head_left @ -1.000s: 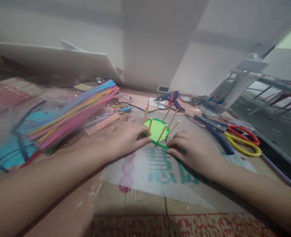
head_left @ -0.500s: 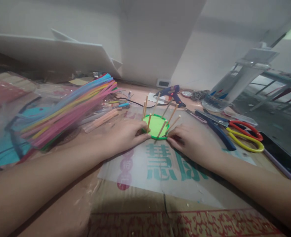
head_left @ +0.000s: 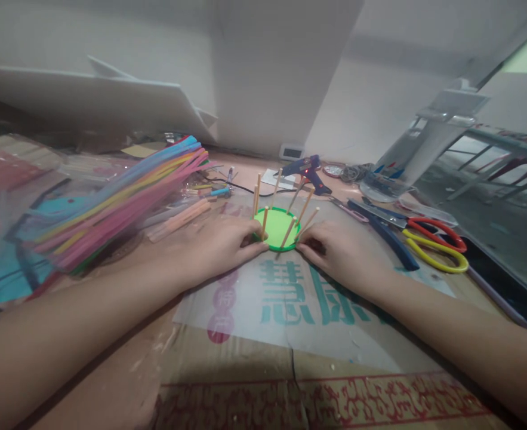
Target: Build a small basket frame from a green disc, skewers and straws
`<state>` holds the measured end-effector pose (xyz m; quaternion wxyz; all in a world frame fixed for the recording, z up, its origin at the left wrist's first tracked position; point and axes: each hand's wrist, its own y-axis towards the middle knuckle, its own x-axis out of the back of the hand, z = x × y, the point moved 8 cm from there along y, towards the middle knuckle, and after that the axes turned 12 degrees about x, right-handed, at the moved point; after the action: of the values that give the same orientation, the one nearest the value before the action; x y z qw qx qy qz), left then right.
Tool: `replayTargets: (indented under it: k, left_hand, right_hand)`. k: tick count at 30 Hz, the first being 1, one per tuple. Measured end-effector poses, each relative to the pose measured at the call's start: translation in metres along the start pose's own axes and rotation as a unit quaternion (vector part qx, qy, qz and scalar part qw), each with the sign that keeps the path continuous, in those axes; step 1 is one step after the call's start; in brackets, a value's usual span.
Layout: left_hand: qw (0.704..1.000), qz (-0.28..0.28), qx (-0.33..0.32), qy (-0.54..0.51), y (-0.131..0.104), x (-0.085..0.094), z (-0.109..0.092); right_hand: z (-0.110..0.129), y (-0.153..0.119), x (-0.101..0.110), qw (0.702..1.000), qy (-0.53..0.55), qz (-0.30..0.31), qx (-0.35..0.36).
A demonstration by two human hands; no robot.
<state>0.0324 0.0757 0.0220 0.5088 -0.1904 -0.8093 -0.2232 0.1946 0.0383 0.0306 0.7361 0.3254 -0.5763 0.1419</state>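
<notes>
A round bright green disc [head_left: 276, 229] with a darker green rim lies in front of me on a printed plastic sheet [head_left: 245, 310]. Several thin wooden sticks [head_left: 305, 206] stand up around its edge, some leaning outward. My left hand [head_left: 234, 242] pinches the rim at the left, close to one stick. On the right, my right hand [head_left: 330, 248] has thumb and fingertips closed at the rim's front right edge. The fingers partly hide the rim at both places.
Colourful pipe cleaners [head_left: 129, 203] lie in a bundle at left. Behind the disc is a blue glue gun [head_left: 310, 170] with a lit red light. Scissors [head_left: 437, 239], pliers [head_left: 393, 242], a phone [head_left: 505, 280] and a clear bottle [head_left: 410, 149] occupy the right side.
The whole view has shifted slightly, so things appear a little further left. Both hands keep their hold on the green disc's rim, with no other clear movement.
</notes>
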Motion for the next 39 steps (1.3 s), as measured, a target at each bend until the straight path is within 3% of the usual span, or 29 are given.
replayTargets:
  k: [4,11,20,25,29,39]
  left_hand:
    - [1.000,-0.004,-0.009,-0.003,-0.001,-0.002,0.001]
    - [1.000,-0.019,-0.005,-0.007,0.000,-0.003,0.004]
    - [0.992,-0.097,0.037,0.073,-0.015,0.011,0.003]
    - [0.995,-0.061,0.018,0.074,-0.020,0.003,-0.013]
    - [0.998,-0.024,0.035,0.051,-0.013,-0.003,-0.013]
    - [0.997,-0.002,0.073,-0.017,-0.008,-0.005,-0.018]
  right_hand:
    - [-0.009,-0.005,0.007,0.999,0.020,-0.004,-0.040]
    - [-0.014,-0.003,-0.004,0.994,0.103,0.040,0.009]
    - [-0.010,0.003,-0.008,0.994,0.108,-0.003,0.008]
    - [-0.010,0.004,-0.009,0.995,0.102,-0.012,0.021]
    - [-0.011,0.004,-0.010,0.994,0.108,-0.019,0.024]
    - [-0.012,0.003,-0.010,0.994,0.102,-0.036,0.020]
